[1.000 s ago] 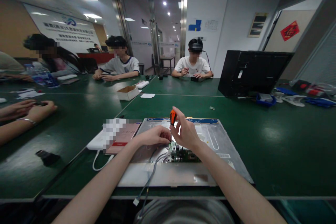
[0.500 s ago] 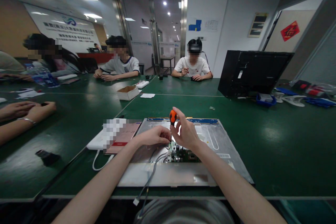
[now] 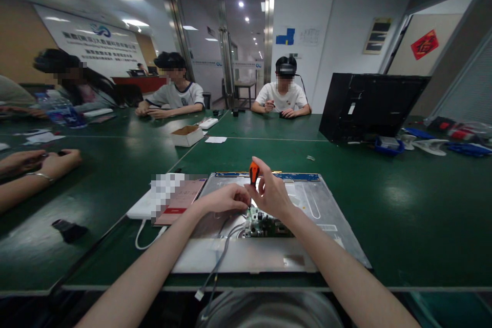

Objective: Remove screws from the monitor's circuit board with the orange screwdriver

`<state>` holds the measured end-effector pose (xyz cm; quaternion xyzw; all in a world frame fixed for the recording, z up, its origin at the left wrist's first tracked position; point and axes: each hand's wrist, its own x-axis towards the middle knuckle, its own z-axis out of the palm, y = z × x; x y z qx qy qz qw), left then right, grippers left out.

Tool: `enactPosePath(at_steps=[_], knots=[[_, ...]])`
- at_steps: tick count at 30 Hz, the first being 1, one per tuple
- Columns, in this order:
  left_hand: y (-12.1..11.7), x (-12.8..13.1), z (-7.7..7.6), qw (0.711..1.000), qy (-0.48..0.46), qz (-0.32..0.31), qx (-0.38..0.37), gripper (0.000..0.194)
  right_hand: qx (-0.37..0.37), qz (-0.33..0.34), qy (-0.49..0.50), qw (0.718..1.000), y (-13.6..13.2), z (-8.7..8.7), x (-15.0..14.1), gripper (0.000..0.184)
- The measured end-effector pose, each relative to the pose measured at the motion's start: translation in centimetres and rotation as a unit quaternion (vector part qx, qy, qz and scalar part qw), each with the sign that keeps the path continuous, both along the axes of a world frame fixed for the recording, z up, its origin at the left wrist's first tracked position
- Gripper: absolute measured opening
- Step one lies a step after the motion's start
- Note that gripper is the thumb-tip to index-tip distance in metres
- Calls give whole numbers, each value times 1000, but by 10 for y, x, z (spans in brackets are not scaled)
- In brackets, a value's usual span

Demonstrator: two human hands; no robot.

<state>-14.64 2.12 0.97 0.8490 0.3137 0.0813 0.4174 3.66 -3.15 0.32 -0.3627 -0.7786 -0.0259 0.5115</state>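
Observation:
My right hand is closed around a screwdriver with an orange and black handle. The screwdriver stands nearly upright, its lower end at the edge of a green circuit board. Beside that lower end, my left hand has its fingers curled together; whatever they pinch is hidden. Both hands are over a flat silver display panel lying on the table, and the board sits on it. Grey cables run from near the board over the panel's front edge, ending in a white connector.
Left of the panel lie a phone and a white power bank with a white cable. A black object is farther left. Beyond are an open box and a large black monitor. Other people sit around the green table.
The screwdriver handle has turned a little in my right hand, showing more orange. My left hand stays in place by the lower end.

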Motion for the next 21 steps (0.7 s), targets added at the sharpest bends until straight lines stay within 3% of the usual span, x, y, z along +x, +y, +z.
enactPosePath(at_steps=[7, 14, 21], knots=[[0, 0, -1, 999, -8, -14, -44, 19, -17, 13, 0, 1000, -3, 2, 0, 66], [-1, 0, 2, 1000, -7, -14, -27, 17, -1, -15, -3, 1000, 1, 0, -1, 65], [2, -1, -4, 999, -20, -10, -30, 18, 0, 4, -3, 1000, -2, 2, 0, 65]])
